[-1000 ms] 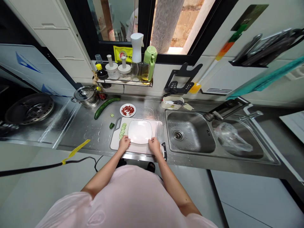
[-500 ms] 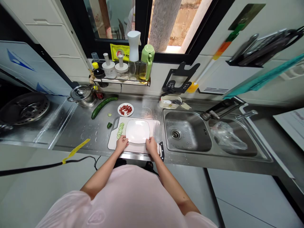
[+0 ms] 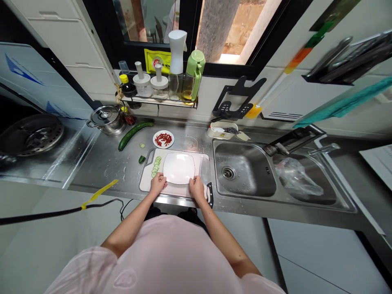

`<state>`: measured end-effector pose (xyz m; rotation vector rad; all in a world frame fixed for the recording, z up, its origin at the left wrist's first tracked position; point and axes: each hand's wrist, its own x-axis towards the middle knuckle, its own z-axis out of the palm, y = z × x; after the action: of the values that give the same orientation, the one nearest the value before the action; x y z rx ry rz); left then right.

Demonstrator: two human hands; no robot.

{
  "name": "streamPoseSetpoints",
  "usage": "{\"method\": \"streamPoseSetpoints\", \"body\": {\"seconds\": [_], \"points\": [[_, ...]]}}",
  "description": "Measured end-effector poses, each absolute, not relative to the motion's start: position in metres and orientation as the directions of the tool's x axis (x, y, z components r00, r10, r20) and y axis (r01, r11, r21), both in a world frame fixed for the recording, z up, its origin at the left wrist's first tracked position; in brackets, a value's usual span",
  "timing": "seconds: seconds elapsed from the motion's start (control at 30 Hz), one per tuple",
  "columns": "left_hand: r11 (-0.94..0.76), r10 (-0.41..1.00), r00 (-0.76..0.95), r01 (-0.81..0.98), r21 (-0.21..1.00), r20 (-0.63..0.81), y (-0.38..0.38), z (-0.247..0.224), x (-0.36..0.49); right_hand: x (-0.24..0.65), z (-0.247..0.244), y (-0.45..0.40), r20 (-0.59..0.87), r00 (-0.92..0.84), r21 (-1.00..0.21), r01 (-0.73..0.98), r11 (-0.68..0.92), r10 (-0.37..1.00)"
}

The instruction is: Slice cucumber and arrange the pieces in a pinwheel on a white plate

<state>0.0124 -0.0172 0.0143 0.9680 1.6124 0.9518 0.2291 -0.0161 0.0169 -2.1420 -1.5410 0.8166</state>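
A white rectangular plate [image 3: 179, 167] with rounded corners is over the cutting board [image 3: 147, 183]. My left hand [image 3: 158, 183] grips its near left corner, fingers closed. At the near right corner my right hand [image 3: 196, 188] is closed on the same plate. Left of the plate, a row of cucumber slices [image 3: 156, 165] lies on the board. A knife [image 3: 210, 194] rests along the board's right side; its black handle points toward me. Beyond the board stands a small white plate [image 3: 158, 143] with chopped red pieces [image 3: 163, 139].
A long cucumber [image 3: 133, 134] and a cucumber end [image 3: 141, 159] lie on the steel counter. A lidded pot [image 3: 107, 120] stands at the back left, a wok [image 3: 30, 134] further left. On the right is the sink [image 3: 245, 175]; a plastic bag [image 3: 297, 177] is in its second basin.
The camera view has shifted slightly. Both hands stay on the white rectangular plate, and nothing on the counter has visibly moved.
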Motion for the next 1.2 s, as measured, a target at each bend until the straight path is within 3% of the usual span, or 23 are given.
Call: {"method": "streamPoseSetpoints", "body": {"seconds": [0.5,1.0,1.1,1.2], "points": [[0.354,0.930,-0.153,0.131,0.926,-0.334,-0.017,0.006,0.008,0.228,0.018,-0.015,-0.221,0.223,-0.568,0.762,-0.312,0.949],[0.378,0.920,-0.159,0.131,0.916,-0.357,-0.016,0.005,0.011,0.232,0.016,-0.013,-0.232,0.206,-0.610,0.730,-0.307,0.951],[0.337,0.937,-0.178,0.245,0.909,-0.299,-0.024,0.017,0.008,0.232,0.018,-0.013,-0.247,0.208,-0.618,0.718,-0.319,0.946],[0.246,0.959,-0.261,0.565,0.787,-0.113,-0.032,0.031,-0.007,0.231,0.017,-0.014,-0.248,0.206,-0.632,0.706,-0.320,0.946]]}}
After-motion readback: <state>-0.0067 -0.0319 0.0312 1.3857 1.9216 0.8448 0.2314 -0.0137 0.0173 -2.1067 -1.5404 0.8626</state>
